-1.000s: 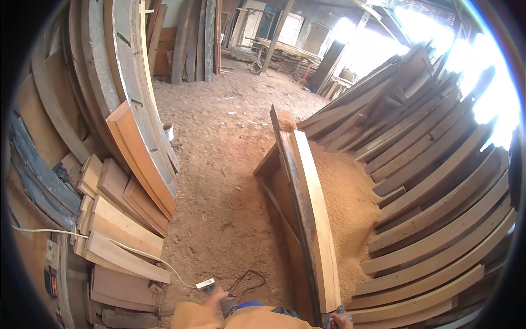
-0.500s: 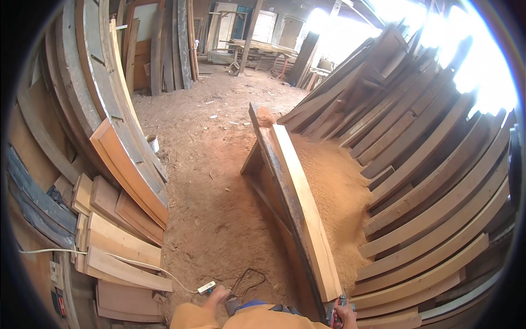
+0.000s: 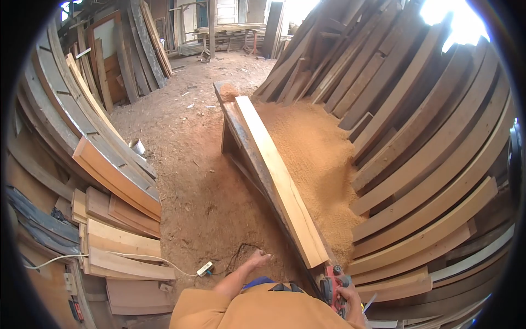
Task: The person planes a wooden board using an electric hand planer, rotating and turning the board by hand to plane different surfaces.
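My right hand point(image 3: 346, 294) grips a red and grey electric planer point(image 3: 330, 286) at the near end of a long pale timber point(image 3: 280, 183). The timber lies lengthwise on a narrow, dark bench point(image 3: 233, 118). I cannot tell whether the planer touches the wood. My left hand point(image 3: 259, 257) is held out over the floor, left of the bench, with its fingers curled. Close by it a dark cord point(image 3: 236, 255) runs to a white socket block point(image 3: 205, 268) with a blue plug. Whether the fingers hold anything is too small to make out.
Sawdust point(image 3: 307, 142) is heaped along the bench's right side. Many planks point(image 3: 416, 137) lean against the right wall. Stacked boards point(image 3: 123, 241) and a white cable point(image 3: 159, 259) are on the left, with a small bucket point(image 3: 137, 146) farther off.
The view has tilted down and shifted right. My left hand has moved forward and right, away from the socket block. The planer in my right hand shows more fully at the timber's near end.
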Demonstrator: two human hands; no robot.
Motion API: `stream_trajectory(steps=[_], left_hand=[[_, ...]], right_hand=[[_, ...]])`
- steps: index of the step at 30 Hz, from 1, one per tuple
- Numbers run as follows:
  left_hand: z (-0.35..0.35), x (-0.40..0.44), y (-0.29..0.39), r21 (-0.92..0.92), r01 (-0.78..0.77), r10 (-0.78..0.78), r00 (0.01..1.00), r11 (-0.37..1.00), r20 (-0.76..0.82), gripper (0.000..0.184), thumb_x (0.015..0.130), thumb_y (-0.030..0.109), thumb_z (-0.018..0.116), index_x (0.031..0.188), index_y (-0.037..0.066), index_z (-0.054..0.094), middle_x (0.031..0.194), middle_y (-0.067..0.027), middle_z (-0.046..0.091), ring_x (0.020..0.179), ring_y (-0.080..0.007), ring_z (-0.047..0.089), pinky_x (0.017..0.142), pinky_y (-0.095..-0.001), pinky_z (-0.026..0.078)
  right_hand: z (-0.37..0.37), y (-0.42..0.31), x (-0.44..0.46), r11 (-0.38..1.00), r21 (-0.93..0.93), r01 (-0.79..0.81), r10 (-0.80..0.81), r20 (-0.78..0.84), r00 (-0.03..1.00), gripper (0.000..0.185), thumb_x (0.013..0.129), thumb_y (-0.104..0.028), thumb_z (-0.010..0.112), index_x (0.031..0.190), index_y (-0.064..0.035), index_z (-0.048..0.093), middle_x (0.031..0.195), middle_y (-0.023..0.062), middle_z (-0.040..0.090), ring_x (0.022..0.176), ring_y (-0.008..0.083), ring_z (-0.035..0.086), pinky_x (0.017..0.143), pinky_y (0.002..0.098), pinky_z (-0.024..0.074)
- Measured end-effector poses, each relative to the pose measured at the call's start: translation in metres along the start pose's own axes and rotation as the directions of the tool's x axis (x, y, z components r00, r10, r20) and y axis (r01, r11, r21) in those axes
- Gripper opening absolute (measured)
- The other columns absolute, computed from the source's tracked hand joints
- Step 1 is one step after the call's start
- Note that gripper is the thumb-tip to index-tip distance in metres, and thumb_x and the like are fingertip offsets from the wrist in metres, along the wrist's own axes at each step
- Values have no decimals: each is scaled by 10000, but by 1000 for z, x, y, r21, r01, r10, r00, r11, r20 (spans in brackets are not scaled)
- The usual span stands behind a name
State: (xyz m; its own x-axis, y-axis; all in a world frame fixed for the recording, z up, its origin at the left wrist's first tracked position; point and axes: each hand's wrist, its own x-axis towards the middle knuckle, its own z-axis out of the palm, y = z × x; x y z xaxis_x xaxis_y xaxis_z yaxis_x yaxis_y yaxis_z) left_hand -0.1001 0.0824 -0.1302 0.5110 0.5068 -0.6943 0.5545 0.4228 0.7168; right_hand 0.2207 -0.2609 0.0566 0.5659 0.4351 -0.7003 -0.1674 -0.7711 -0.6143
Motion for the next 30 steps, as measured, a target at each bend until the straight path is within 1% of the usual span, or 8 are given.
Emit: stream_trajectory(steps=[1,4,12,17,20,23,25,30], left_hand=[[18,-7,24,-38,14,-12,999,999,53,858,918,440,730,1517,-53,364,946,-148,674,711,-214,620,619,-390,519],[78,-31,83,-140,22,-31,998,990,-58,933,929,425,743,1575,-31,247,823,-92,603,586,-151,505,502,-329,430],[168,-2,98,-186,61,-70,997,981,-39,964,916,421,766,1589,-4,222,765,-58,551,561,-137,469,475,-327,396],[178,4,98,-153,95,-101,994,984,-29,964,917,436,755,1590,0,221,770,-59,559,559,-138,471,471,-323,386],[175,1,104,-132,96,-103,994,987,-47,958,923,453,740,1589,1,221,766,-55,561,545,-132,459,456,-321,367],[166,-1,100,-161,109,-114,993,981,-27,949,926,464,732,1586,1,231,743,-36,554,509,-122,427,433,-318,338],[166,10,81,-195,97,-106,994,976,-34,953,924,468,734,1587,4,231,716,-17,544,483,-115,401,417,-315,318],[153,0,71,-249,109,-102,994,962,39,836,914,485,746,1470,-20,379,782,-44,569,522,-127,435,439,-319,340]], right_hand=[[-8,13,11,999,-23,30,-30,18,999,153,742,-11,713,891,-13,676,666,68,649,516,170,624,467,330,481],[-31,45,37,992,-112,65,-53,107,993,153,706,6,733,840,-28,666,677,60,654,540,175,635,494,329,496],[-65,102,101,973,-218,77,-31,205,978,273,650,-86,837,885,-57,699,824,41,714,770,170,685,703,361,565],[-67,67,77,948,-312,69,-11,185,983,497,690,-205,864,1129,-39,700,1021,106,740,956,261,711,864,424,566],[-72,40,81,780,-567,267,-170,218,961,667,745,-329,826,1296,-10,627,1212,196,697,1146,348,660,990,460,520],[-66,-34,73,703,-683,197,-179,98,979,776,790,-439,769,1380,23,571,1360,273,623,1290,417,582,1089,480,461],[-49,-54,99,703,-626,339,-424,14,905,673,810,-458,734,1256,37,637,1248,294,661,1188,398,645,1017,446,507],[45,-93,182,789,-567,237,-316,-43,948,641,827,-401,687,1279,51,649,1263,314,662,1213,408,642,1028,457,506]])
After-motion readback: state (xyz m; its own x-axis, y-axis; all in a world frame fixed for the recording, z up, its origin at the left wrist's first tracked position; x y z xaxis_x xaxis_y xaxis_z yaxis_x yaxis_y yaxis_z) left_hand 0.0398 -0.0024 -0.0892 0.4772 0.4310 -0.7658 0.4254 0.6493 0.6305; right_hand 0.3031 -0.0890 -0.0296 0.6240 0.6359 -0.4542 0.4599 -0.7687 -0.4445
